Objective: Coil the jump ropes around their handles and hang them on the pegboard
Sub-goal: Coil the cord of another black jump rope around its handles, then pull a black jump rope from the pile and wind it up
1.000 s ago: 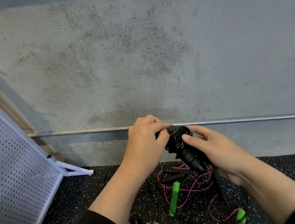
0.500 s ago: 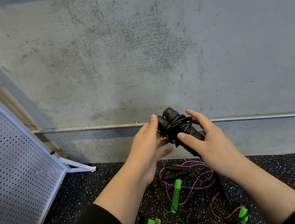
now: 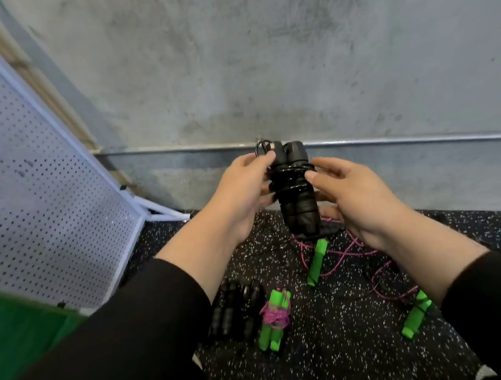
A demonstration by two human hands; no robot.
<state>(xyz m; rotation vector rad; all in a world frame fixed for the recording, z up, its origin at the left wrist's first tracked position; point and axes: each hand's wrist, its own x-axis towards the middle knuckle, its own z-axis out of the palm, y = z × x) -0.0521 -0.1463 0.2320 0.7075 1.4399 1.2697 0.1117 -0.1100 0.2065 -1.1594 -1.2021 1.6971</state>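
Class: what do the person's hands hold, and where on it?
The black jump-rope bundle: left hand pinches its top, right hand grips its coiled middle.

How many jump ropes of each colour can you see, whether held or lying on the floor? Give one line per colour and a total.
Black ropes: 2, one bundle held in both hands and one bundle on the floor.
Green-handled pink ropes: 2, one coiled bundle and one loose rope.
Total: 4

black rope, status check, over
Left hand and right hand both grip coiled black jump rope, upright. Pegboard left, nothing hung. Path clear.
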